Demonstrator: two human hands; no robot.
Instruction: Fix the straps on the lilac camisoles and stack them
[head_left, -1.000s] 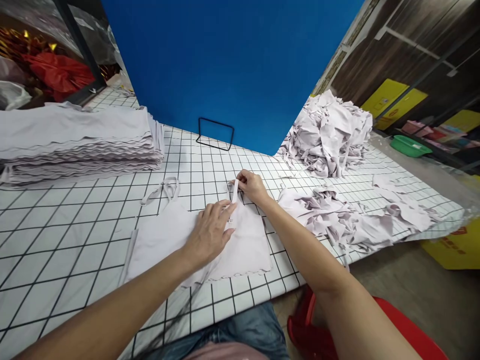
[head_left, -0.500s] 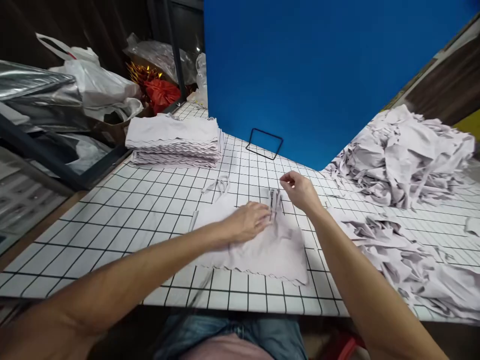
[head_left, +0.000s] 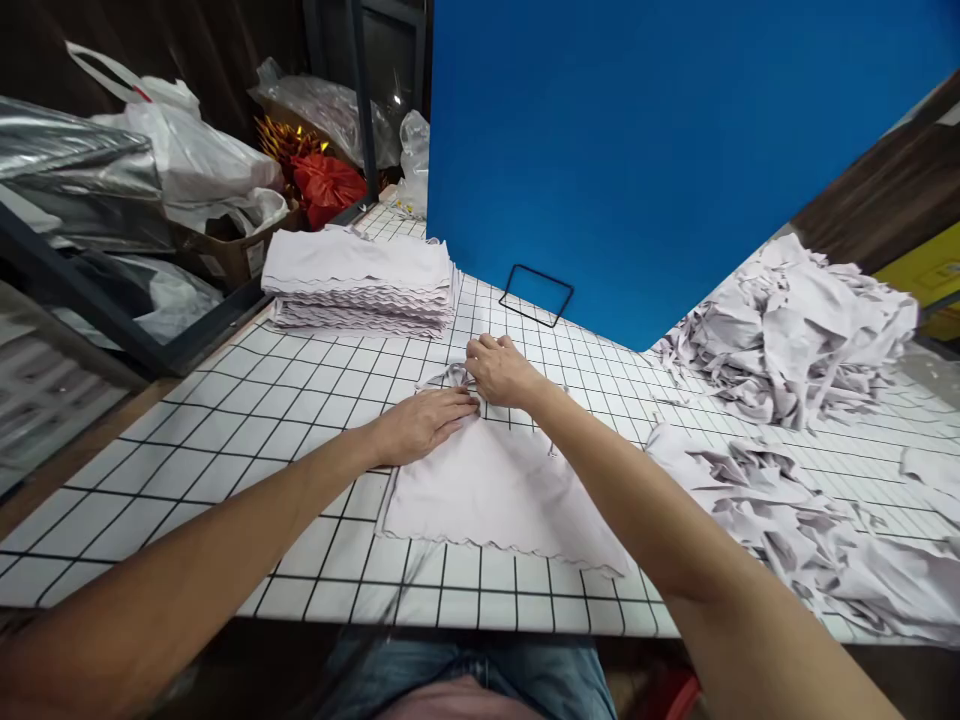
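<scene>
**Straps being gathered at the top of a pale garment**

A small pale lilac garment (head_left: 495, 495) lies flat on the gridded table (head_left: 247, 420), its scalloped hem toward the table's near edge. At its far left corner a thin strap (head_left: 452, 376) is bunched up. The right hand (head_left: 501, 370) reaches across and closes its fingers over that strap, pinching it at the corner. The left hand (head_left: 420, 422) lies palm down with fingers extended, pressing the upper left part of the cloth and touching the same corner; it grips nothing.

The step in hand looks like tucking or folding the strap in against the body of the garment. The next move probably calls for the flat hand to pin the cloth while the strap is laid down neatly, without dragging the piece askew.

Beyond, a neat stack of folded pieces (head_left: 360, 285) sits at the far left of the table, well apart. To the right lie loose crumpled heaps of the same fabric (head_left: 787, 330), and a small black wire frame (head_left: 536, 295) stands before the blue backdrop (head_left: 637, 150).
</scene>
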